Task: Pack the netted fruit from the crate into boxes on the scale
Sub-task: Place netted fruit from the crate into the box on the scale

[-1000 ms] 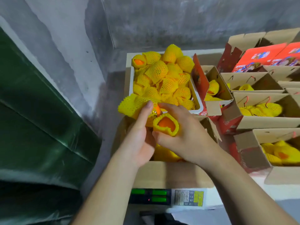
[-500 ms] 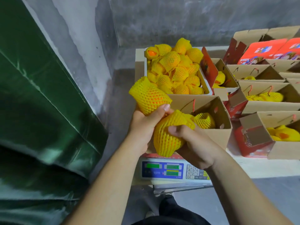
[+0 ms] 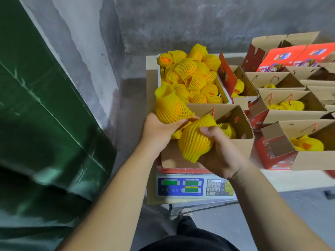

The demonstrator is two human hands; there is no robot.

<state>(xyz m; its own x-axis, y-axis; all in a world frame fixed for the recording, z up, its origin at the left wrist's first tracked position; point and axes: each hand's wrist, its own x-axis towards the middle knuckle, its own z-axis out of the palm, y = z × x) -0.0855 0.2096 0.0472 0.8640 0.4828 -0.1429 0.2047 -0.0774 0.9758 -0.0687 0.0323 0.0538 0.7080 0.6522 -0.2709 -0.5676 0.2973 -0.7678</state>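
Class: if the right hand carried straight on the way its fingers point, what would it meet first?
Probably the left hand, gripping a yellow foam-netted fruit; the right hand, holding another netted fruit, points leftward. Depth is uncertain.

A pale worktop ran along the grey wall. On it sat a blue-faced scale at the near left edge, and behind it a white crate heaped with yellow netted fruit. To the right stood several open cardboard boxes, some showing red printed sides, set close together in rows.
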